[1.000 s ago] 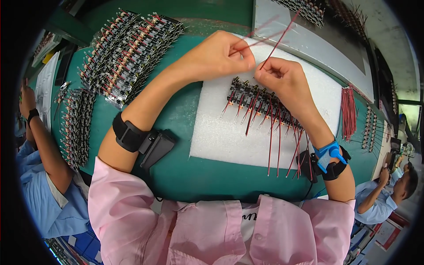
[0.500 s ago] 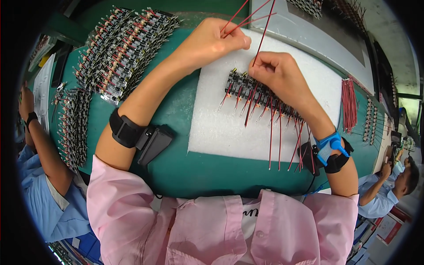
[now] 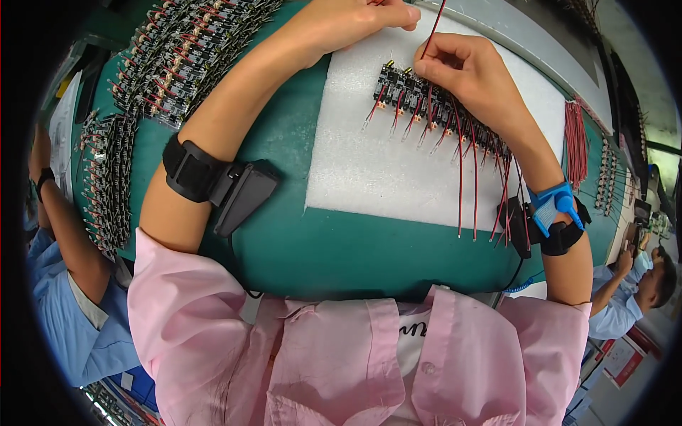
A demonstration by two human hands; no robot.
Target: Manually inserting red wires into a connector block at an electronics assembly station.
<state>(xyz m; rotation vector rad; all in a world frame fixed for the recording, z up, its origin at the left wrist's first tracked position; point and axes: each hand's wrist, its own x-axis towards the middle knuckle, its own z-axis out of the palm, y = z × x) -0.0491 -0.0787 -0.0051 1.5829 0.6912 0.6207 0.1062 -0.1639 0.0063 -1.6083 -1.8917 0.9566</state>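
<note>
The scene is being lit brightly and evenly from overhead; shadows are being kept soft, while edges from 3 to 9 o'clock are being bent and darkened.

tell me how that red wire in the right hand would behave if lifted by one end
Probably floppy: the red wire is thin and slightly bowed above the right hand. Likely very light, since a fingertip pinch holds it. It may snag, as its lower end meets the crowded row of connectors.

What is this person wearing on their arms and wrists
Both forearms are bare below short pink sleeves. The left forearm carries a black strap with a black box-shaped device. The right wrist wears a blue wrist strap beside a black band, with a blue coiled cord below.
</note>
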